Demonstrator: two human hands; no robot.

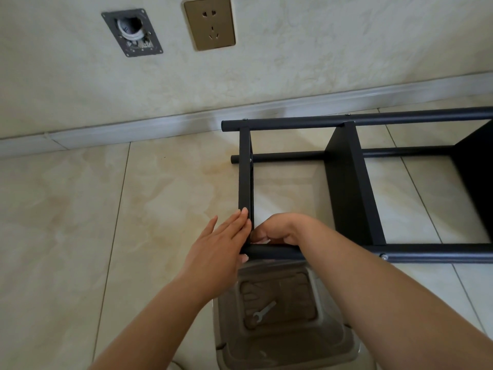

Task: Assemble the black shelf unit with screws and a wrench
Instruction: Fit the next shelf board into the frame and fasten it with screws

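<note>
Head view: shelf unit (346,182) lies sideways on the floor — rigid steel, best held by tubes. Left hand (218,241) flat, steadying crossbar (245,172); right hand (274,231) curled at the corner joint — contents hidden.

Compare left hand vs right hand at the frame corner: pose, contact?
Left hand lies flat with straight fingers pressed against the outer side of the short black crossbar; right hand is curled, fingertips tucked inside the corner. Left comes from outside the frame; right reaches over the near tube. Whether the right holds a screw cannot be seen. Both work the same corner, and neither holds the wrench, which lies on the stool below.
</note>
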